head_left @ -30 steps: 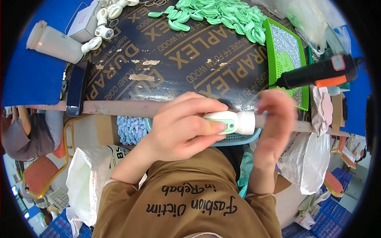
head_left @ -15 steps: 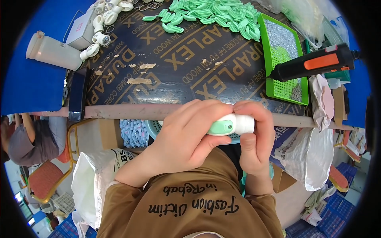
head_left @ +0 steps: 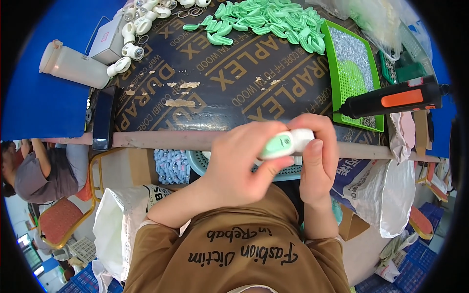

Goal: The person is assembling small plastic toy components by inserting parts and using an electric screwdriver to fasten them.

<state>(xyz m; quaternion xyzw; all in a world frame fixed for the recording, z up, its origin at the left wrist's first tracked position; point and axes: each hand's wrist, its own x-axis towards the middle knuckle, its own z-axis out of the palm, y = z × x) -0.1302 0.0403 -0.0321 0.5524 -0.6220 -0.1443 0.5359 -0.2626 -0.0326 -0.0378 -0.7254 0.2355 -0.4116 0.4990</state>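
Observation:
Close to the table's front edge, a small white flashlight (head_left: 279, 146) with a green panel is held between my two hands. My left hand (head_left: 237, 163) wraps its body, with fingers over the top and the thumb below. My right hand (head_left: 320, 158) closes round its white head end, thumb and fingers on either side. My fingers cover parts of the flashlight. Behind my hands, a basin-like blue plastic basket (head_left: 198, 163) shows partly below the table edge.
Many green plastic panels (head_left: 268, 22) lie heaped at the back. White flashlights (head_left: 132, 51) line the back left, near a plastic jug (head_left: 73, 66) and a phone (head_left: 103, 117). On the right, a black-and-orange electric screwdriver (head_left: 395, 97) lies across a green tray (head_left: 334, 73) of small metal parts.
The flashlight has tilted, its head end now higher, and my hands have turned with it. The view has shifted slightly, so the table things appear a little farther right.

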